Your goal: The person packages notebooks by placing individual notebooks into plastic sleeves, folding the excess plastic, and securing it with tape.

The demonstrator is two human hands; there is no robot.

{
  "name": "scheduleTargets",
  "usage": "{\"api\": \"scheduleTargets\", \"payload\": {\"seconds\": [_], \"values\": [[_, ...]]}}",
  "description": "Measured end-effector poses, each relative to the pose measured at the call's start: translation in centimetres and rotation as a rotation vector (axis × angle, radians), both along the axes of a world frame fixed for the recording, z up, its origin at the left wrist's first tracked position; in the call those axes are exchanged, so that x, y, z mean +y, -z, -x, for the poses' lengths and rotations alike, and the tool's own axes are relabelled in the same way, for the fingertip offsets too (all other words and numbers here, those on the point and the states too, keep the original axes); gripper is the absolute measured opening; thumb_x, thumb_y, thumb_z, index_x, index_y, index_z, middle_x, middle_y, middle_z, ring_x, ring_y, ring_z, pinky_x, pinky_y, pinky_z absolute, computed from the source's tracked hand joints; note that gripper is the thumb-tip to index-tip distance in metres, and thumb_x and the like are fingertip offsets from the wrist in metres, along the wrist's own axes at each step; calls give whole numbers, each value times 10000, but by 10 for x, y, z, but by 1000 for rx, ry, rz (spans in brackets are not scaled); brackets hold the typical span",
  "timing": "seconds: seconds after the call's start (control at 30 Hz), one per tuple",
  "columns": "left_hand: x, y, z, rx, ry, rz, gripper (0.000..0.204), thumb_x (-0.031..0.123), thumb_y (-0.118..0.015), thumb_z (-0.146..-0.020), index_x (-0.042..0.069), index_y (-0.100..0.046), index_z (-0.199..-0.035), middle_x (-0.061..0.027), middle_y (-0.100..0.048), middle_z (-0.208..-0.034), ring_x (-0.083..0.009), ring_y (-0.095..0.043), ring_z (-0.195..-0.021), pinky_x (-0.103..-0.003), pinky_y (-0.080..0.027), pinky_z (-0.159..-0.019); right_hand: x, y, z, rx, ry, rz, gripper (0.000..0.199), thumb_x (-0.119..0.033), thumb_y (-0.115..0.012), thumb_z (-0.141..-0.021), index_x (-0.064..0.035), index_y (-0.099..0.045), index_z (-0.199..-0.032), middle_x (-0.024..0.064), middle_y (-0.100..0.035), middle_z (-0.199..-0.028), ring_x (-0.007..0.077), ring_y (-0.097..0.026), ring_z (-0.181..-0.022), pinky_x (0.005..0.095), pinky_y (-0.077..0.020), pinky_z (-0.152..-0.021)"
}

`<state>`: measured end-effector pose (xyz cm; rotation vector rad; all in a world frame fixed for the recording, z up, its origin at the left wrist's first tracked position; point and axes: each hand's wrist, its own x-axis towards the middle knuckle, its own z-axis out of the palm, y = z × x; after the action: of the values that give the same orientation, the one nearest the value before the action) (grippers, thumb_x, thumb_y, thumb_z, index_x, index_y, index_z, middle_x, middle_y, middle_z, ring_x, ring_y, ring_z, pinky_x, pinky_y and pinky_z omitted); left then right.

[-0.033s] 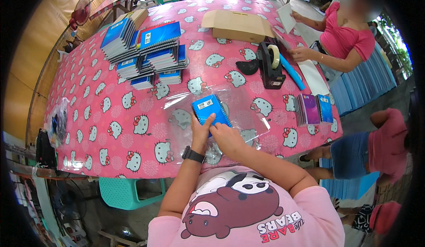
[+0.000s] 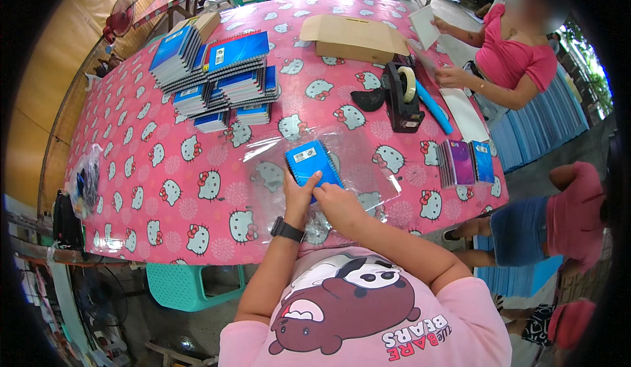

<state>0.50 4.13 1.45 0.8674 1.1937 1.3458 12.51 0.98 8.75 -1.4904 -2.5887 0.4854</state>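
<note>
A small blue spiral notebook [image 2: 309,158] with a pale label lies over clear plastic wrap [image 2: 368,181] at the near middle of the table. My left hand [image 2: 300,191] grips its lower left side, the thumb lying across the cover. A dark watch is on that wrist. At the notebook's lower edge, my right hand [image 2: 334,202] is closed with its fingers curled. Whether those fingers pinch the notebook or the plastic is hidden. Crumpled plastic shows just below the hands.
Stacks of spiral notebooks [image 2: 227,77] stand far left. Beyond the plastic are a cardboard box [image 2: 358,43], a black tape dispenser [image 2: 402,100] and a blue roll [image 2: 432,108]. More notebooks [image 2: 458,163] lie right. Across the table, a person in pink handles white sheets [image 2: 426,28].
The co-worker's hands and sheets at the far right have shifted slightly. My hands and the notebook stay practically in place.
</note>
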Motion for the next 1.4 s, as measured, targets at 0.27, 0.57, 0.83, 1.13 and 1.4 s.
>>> {"api": "scheduleTargets", "payload": {"seconds": [0.27, 0.57, 0.83, 1.13, 1.4], "values": [[-1, 28, 6, 383, -39, -65, 654, 248, -726, -722, 45, -421, -1263, -210, -494, -1146, -363, -426, -1091, -464, -319, -952, 104, 35, -59, 808, 318, 123, 405, -76, -689, -706, -40, -559, -1087, 63, -622, -1047, 107, -551, -767, 265, -446, -683], [-3, 23, 14, 449, 71, -43, 732, 299, -709, -748, 51, -354, -1339, -219, -427, -1242, -356, -359, -1181, -459, -257, -1020, 229, 52, -42, 750, -44, 657, 353, -68, -621, -772, -43, -570, -1121, 57, -675, -902, 186, -635, -785, 299, -485, -674], [-4, 26, 15, 529, 99, -30, 779, 368, -656, -791, 44, -284, -1394, -225, -380, -1292, -366, -312, -1223, -453, -217, -1052, 197, 59, -37, 620, 420, -28, 459, -194, -704, -751, -38, -538, -1149, 154, -641, -881, 256, -624, -779, 324, -494, -691], [-8, 27, 4, 251, 35, 52, 584, 326, -364, -975, -68, -246, -1391, -185, -540, -1212, -184, -549, -1030, -274, -421, -900, 67, 75, -52, 1080, 425, 584, 785, -219, -709, -795, 63, -249, -1365, 243, -465, -1272, 267, -451, -1209, 351, -367, -1011], [-6, 18, -6, 101, 36, 80, 530, 269, -395, -972, 4, -246, -1406, -159, -431, -1312, -188, -466, -1151, -312, -389, -963, 48, 55, -22, 661, 471, 301, 861, -276, -713, -762, 46, -224, -1394, 295, -479, -1202, 377, -487, -1102, 419, -378, -948]]}}
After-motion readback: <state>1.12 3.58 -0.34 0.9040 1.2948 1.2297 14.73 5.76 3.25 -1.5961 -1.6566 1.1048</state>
